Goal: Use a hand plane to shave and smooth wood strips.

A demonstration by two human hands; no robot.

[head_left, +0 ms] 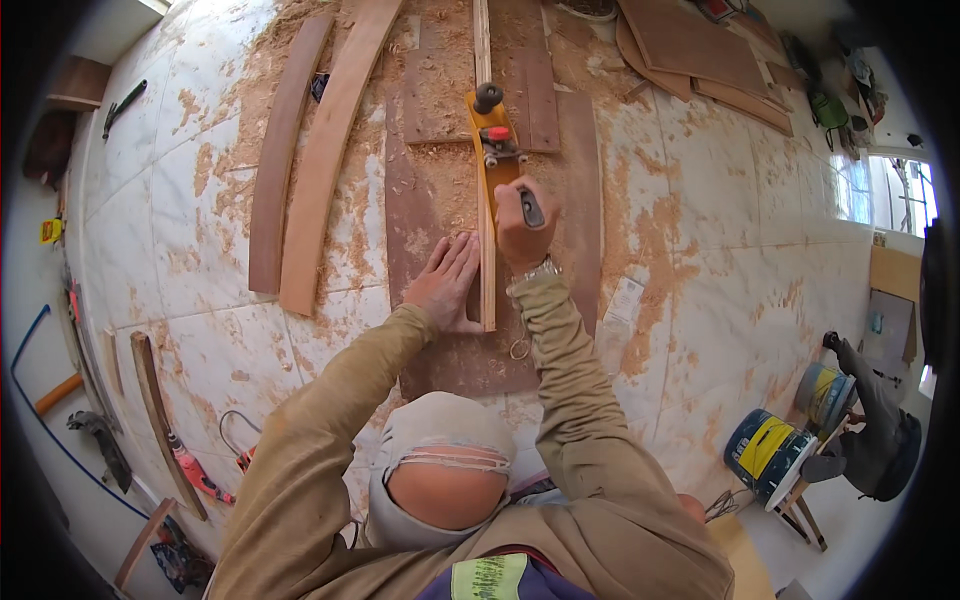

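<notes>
My right hand [527, 222] is wrapped around the rear handle of a hand plane [484, 130]. The plane has an orange-yellow body, a black front knob and a red part in its middle. Its sole rests along a long, narrow wood strip [488, 285] that points away from me. On the strip's left side, near its close end, my left hand [447, 283] lies with fingers stretched forward and thumb apart, touching the strip's side. Under both is a wide reddish-brown board [460, 365], with a smaller brown panel [430, 115] on top at the far side.
Two long planks [340, 150] lie to the left amid wood shavings [648, 290]. Brown panels [695, 45] are stacked at far right. A hammer [124, 108], a dark wood bar [160, 420] and a pink power tool [200, 472] lie left; paint buckets [768, 455] stand right.
</notes>
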